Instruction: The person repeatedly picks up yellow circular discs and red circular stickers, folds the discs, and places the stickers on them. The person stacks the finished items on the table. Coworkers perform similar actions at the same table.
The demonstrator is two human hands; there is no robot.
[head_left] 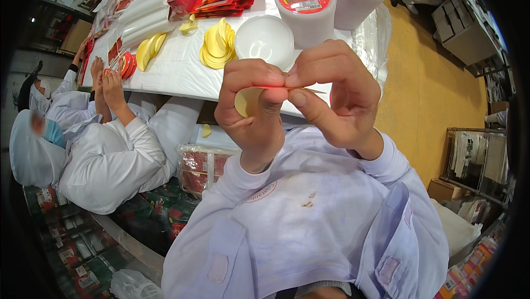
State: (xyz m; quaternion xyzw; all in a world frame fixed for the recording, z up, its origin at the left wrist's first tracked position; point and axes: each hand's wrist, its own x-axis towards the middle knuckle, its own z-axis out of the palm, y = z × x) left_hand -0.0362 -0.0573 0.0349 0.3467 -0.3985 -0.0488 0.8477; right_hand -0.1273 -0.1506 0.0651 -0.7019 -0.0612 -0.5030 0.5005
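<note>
White-sheeted worktable [179, 73] at twelve o'clock; yellow-backed label [247, 102], pinched by left hand [249, 114] and right hand [342, 97] (fingertips only), could be creased by uneven pulling.

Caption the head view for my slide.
Left hand and right hand pinch a yellow-backed label near piled yellow discs and two labelled white tubs.

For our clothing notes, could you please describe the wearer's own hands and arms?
The left hand and right hand are bare, without gloves. Long, pale lavender sleeves cover the arms down to the wrists.
</note>
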